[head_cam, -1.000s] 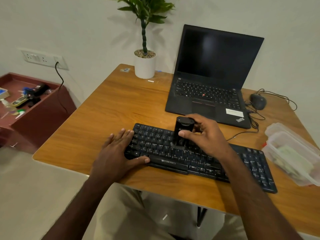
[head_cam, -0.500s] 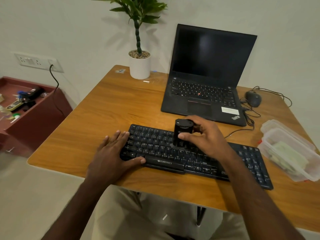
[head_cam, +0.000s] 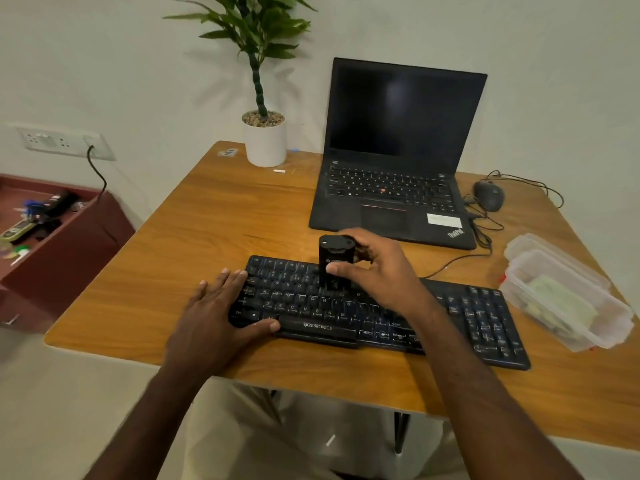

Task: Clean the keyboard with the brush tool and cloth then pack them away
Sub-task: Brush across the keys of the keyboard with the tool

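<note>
I see my right hand [head_cam: 377, 268] gripping the black brush tool [head_cam: 335, 263] upright on the keyboard [head_cam: 478, 317], which lies on the table [head_cam: 214, 230]. My left hand [head_cam: 216, 317] rests flat, fingers straight, on its left end. A clear plastic container [head_cam: 568, 299] near its right end holds a pale folded cloth [head_cam: 557, 297].

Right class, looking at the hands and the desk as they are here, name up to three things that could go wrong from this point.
1. The right hand holds the brush tool upright on the keyboard; hard pressure might loosen a keycap.
2. Only the left hand steadies the keyboard, which lies near the table edge and might slide.
3. The mouse cable beside the right wrist could snag.
</note>
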Available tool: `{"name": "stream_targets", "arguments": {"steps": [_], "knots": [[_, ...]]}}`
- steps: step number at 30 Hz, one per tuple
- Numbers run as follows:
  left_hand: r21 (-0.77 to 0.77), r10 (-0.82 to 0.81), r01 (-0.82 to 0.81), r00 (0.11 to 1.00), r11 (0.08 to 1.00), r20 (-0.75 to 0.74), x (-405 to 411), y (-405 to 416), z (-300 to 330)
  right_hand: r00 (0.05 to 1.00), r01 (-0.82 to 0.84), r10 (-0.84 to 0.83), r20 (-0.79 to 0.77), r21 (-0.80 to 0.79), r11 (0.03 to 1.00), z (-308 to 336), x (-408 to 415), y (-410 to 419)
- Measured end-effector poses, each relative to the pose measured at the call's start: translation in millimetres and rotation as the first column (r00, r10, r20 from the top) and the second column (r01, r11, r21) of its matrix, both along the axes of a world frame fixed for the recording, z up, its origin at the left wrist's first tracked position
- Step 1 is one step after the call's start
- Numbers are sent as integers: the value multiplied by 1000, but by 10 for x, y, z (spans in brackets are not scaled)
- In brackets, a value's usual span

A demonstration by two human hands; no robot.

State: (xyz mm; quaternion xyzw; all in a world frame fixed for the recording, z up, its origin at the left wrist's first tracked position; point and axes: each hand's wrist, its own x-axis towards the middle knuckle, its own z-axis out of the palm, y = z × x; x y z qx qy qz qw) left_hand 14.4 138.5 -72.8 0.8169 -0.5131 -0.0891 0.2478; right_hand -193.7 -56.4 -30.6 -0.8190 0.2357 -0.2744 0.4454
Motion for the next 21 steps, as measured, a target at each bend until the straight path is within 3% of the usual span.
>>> {"name": "stream_targets", "arguments": {"steps": [7, 13, 17, 21], "knots": [[-26, -21, 22, 999, 999, 36, 21, -22, -51, 995, 57, -59, -80, -31, 998, 102, -770, -197], [-51, -62, 72, 983, 996, 173, -35, -48, -77, 988, 132, -129, 84, -24, 991, 113, -740, -175], [-139, -199, 244, 940, 960, 278, -602, -233, -6, 989, 124, -122, 89, -19, 992, 56, -538, -136], [-29, -356, 387, 873, 922, 332, -1097, -523, -128, 995, 95, -94, 16, -56, 994, 10, -590, -134]]}}
